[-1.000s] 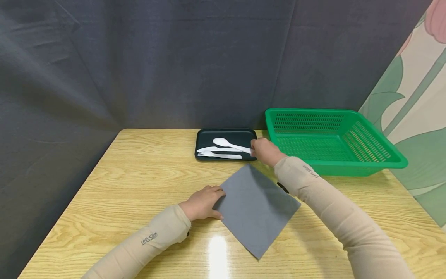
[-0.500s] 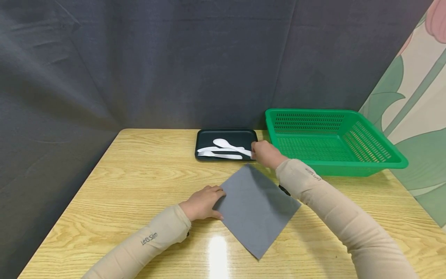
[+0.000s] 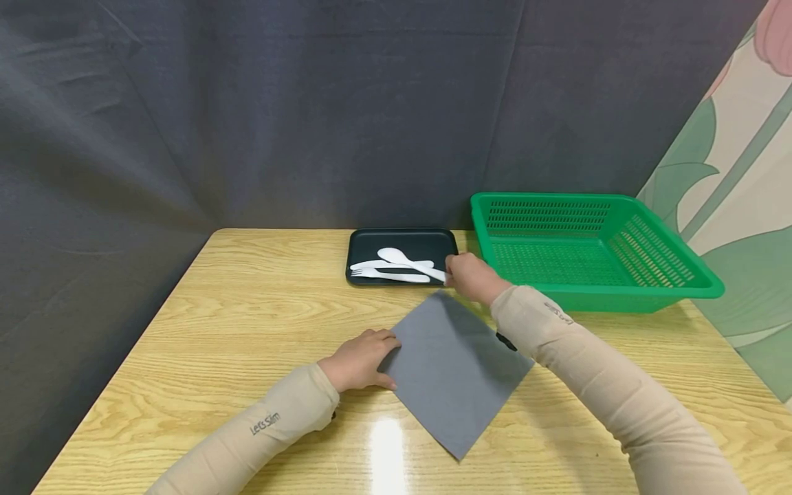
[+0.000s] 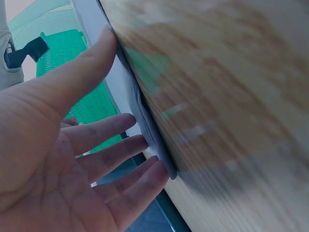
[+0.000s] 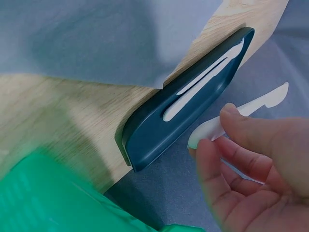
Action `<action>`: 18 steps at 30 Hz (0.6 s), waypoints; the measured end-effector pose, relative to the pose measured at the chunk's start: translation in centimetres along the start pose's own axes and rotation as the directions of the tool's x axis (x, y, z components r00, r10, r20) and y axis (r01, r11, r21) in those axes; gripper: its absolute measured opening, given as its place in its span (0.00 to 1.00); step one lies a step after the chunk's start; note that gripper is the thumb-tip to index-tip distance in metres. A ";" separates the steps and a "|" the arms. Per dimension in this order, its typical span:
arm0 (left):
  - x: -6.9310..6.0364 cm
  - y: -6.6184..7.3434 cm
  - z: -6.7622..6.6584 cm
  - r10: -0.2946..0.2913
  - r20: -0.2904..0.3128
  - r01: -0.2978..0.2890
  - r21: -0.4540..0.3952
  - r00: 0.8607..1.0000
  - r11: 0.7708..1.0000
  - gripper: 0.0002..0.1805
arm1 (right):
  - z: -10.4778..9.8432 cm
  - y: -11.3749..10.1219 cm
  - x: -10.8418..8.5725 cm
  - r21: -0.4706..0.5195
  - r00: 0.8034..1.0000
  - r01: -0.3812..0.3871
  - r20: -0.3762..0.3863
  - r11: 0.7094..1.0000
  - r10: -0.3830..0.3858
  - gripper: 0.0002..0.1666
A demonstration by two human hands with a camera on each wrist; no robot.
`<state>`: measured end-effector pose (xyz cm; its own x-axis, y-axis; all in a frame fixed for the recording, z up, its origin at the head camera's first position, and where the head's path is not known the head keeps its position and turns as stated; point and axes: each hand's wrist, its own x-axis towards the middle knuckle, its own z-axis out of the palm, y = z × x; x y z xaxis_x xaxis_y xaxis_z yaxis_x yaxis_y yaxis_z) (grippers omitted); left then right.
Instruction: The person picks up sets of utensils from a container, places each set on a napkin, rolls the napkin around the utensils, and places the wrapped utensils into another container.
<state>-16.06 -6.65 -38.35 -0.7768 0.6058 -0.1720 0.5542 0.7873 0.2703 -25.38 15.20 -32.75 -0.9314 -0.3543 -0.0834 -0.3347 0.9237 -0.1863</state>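
Note:
A white spoon point(image 3: 394, 256) slants above the dark tray point(image 3: 405, 238), its handle end pinched between the thumb and fingers of my right hand point(image 3: 475, 278). In the right wrist view the spoon point(image 5: 276, 97) hangs apart from the tray. A white knife point(image 3: 370, 264) and a white fork point(image 3: 396, 277) lie side by side in the tray's near half. On the table before me a grey cloth point(image 3: 454, 385) is spread flat, turned cornerwise. My left hand point(image 3: 360, 361) rests at its left corner, fingers loosely extended and touching the cloth's edge in the left wrist view.
Right of the tray stands a green perforated basket point(image 3: 588, 297), close to my right hand. A dark curtain point(image 3: 346, 117) hangs behind the wooden table point(image 3: 247, 309). The wall at right carries a flower pattern.
My right hand has shifted slightly toward me, bringing the spoon's handle end along, so the spoon slants more steeply. My left hand and the cloth have stayed put.

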 end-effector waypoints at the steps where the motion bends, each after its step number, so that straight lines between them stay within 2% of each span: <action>1: 0.0 0.0 0.0 0.000 0.000 0.000 0.000 1.000 1.000 0.38 | 0.0 0.0 -0.1 -0.001 1.000 0.003 -0.001 1.000 -0.003 0.05; 11: 0.0 0.0 0.0 0.006 -0.006 -0.006 -0.002 1.000 1.000 0.38 | 0.3 -0.2 -1.1 -0.016 0.997 0.056 -0.046 0.998 -0.057 0.06; 18: 0.0 0.0 -0.1 0.005 -0.007 -0.005 -0.002 1.000 1.000 0.38 | 0.6 -0.2 -1.1 -0.017 0.998 0.046 -0.030 0.999 -0.046 0.06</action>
<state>-16.03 -6.66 -38.26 -0.7759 0.6091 -0.1643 0.5576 0.7840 0.2728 -24.18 15.32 -33.21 -0.9188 -0.3921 -0.0453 -0.3793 0.9089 -0.1731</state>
